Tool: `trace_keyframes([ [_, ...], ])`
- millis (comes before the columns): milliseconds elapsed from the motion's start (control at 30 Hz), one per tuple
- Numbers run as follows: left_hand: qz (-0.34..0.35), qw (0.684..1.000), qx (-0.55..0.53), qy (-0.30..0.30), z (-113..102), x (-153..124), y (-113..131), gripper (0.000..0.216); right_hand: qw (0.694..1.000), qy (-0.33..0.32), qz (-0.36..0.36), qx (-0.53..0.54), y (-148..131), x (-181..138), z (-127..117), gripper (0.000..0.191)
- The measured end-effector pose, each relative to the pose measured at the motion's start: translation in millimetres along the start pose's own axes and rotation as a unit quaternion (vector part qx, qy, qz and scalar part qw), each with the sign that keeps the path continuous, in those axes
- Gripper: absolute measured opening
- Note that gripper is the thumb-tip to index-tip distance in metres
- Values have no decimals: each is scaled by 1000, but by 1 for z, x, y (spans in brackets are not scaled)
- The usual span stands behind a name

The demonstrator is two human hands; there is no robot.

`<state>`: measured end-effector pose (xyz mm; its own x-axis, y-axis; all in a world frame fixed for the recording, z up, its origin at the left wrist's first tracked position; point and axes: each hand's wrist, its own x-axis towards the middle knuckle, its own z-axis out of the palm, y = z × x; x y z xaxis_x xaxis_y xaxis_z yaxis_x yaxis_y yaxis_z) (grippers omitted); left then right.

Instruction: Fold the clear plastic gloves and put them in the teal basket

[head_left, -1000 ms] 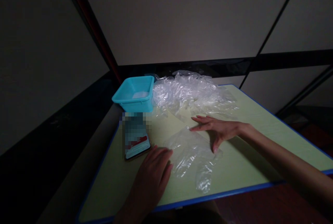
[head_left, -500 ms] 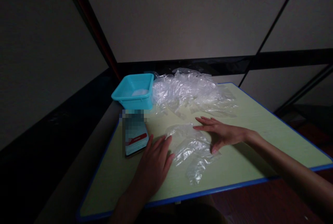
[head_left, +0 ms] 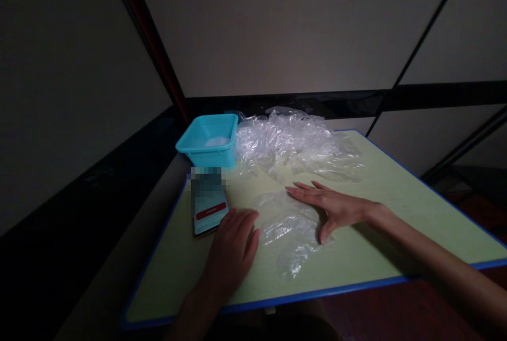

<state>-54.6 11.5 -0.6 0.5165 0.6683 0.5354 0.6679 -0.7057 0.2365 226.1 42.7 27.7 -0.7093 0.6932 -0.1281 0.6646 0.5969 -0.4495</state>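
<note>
Film (head_left: 291,227) lies nearer than the teal basin (head_left: 214,159) and to its right, apparently at a smoothing step, right hand (head_left: 336,208) splayed over the film, left hand (head_left: 233,240) loosely uncurled beside it, contact hard to tell, the next move calling for light pressure

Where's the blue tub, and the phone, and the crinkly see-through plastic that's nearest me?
Blue tub (head_left: 214,160): head view, on its front wall.
Phone (head_left: 210,201): head view, about the middle of its screen.
Nearest see-through plastic (head_left: 291,227): head view, on its wrinkled middle.
</note>
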Motion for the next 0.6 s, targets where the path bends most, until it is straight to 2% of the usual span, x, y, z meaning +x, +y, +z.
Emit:
trace_keyframes([
  [67,-7,1000,0,15,0,-1,-1,22,1000,-26,9,-3,3,4,0,109],
  [200,-23,999,-8,26,-1,-2,-1,19,999,-28,34,-1,4,3,4,110],
  [433,-22,999,-24,28,-2,0,1,19,994,36,106,10,-4,-8,26,110],
  [600,-24,999,-28,25,-2,-2,1,19,992,61,111,-1,-8,-12,32,113],
])
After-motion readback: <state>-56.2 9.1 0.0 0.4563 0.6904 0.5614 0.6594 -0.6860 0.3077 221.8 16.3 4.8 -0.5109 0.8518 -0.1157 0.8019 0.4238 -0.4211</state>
